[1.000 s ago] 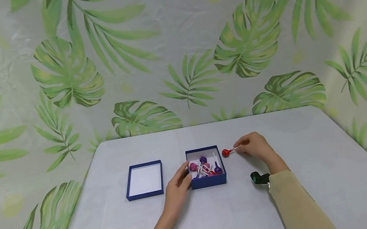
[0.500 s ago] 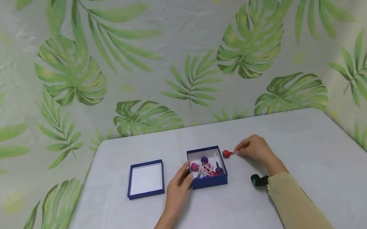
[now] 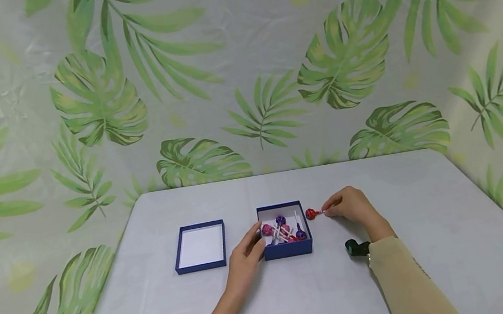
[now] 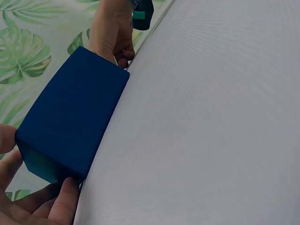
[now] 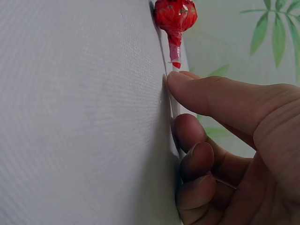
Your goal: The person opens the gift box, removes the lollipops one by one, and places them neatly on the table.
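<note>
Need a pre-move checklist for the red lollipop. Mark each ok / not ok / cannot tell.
1. Red lollipop in the right hand: ok, pinched behind its wrapped head.
2. Left hand at the box: ok, touching its left side.
3. Box open on top: ok, with the shallow lid lying apart to its left.
4. Lollipops in the box laid out neatly: not ok, they lie crossed in a heap.
5. Red lollipop fully clear of the table: cannot tell.

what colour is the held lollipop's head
Mainly red; the lollipop's head shows best in the right wrist view.
</note>
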### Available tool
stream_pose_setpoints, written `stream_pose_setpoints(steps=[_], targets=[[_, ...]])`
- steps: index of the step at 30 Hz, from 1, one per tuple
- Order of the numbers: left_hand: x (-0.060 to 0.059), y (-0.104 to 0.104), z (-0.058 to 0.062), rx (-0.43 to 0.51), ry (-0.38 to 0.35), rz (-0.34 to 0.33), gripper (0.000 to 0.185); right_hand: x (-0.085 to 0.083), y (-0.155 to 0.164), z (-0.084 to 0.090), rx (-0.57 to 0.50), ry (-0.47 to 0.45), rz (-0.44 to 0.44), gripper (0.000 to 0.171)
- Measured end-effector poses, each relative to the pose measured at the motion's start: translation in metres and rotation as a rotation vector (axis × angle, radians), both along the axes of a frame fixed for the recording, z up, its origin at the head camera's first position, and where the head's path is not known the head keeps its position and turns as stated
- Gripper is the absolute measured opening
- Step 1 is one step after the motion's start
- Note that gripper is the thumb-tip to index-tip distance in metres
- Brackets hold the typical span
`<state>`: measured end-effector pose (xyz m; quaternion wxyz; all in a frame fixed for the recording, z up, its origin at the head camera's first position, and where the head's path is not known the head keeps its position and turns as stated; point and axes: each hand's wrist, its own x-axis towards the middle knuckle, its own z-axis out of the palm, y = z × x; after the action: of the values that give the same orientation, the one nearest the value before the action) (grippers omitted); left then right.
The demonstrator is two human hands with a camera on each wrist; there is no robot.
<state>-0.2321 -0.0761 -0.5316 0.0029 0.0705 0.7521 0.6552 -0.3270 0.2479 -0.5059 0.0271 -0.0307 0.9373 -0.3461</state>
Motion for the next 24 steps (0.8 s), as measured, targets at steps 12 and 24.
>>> stream_pose_setpoints(steps=[12, 24], targets=[[0.000, -0.001, 0.000, 0.004, 0.016, -0.003, 0.046, 0.000, 0.002, 0.008, -0.025, 0.012, -0.024, 0.017], [0.000, 0.000, -0.003, 0.014, 0.024, -0.012, 0.046, 0.005, -0.005, 0.024, -0.028, 0.029, 0.016, 0.022]])
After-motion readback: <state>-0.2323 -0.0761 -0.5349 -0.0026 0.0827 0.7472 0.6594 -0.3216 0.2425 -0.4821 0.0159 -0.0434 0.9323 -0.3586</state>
